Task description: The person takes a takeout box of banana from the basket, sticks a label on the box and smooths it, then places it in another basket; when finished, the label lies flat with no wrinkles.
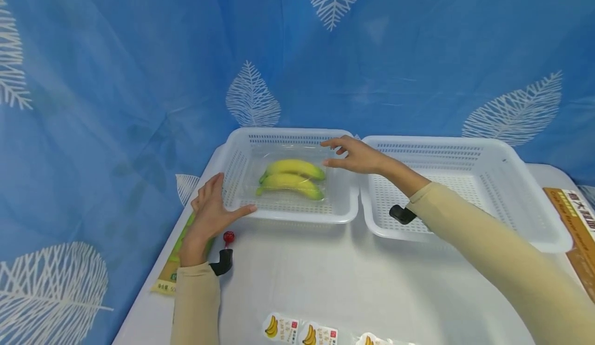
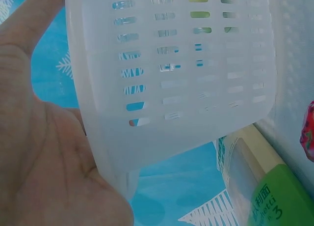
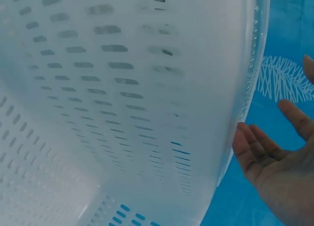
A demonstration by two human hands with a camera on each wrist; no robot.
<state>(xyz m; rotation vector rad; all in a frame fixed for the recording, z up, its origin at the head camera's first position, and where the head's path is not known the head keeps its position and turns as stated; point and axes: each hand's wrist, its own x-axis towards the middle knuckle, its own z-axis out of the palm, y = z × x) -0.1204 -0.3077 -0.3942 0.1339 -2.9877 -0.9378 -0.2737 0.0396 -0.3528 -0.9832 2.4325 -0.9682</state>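
Two yellow bananas with green tips, the rear banana [image 1: 297,168] and the front banana [image 1: 288,183], lie in a clear plastic container [image 1: 252,172] inside the left white basket [image 1: 288,215]. My left hand [image 1: 211,210] is at that basket's near left corner, fingers extended and thumb spread along the front rim. In the left wrist view the palm [image 2: 44,162] faces the slotted basket wall [image 2: 147,142]. My right hand [image 1: 358,155] hovers over the basket's right end, fingers slightly bent and apart from the thumb, holding nothing. Whether its fingertips touch the container cannot be told.
A second white basket [image 1: 465,140] stands on the right, beside the first. A green spaghetti package [image 2: 274,201] and a red-topped lollipop [image 1: 229,237] lie near my left wrist. Banana stickers [image 1: 281,328] lie at the front, a brown package [image 1: 576,231] at far right.
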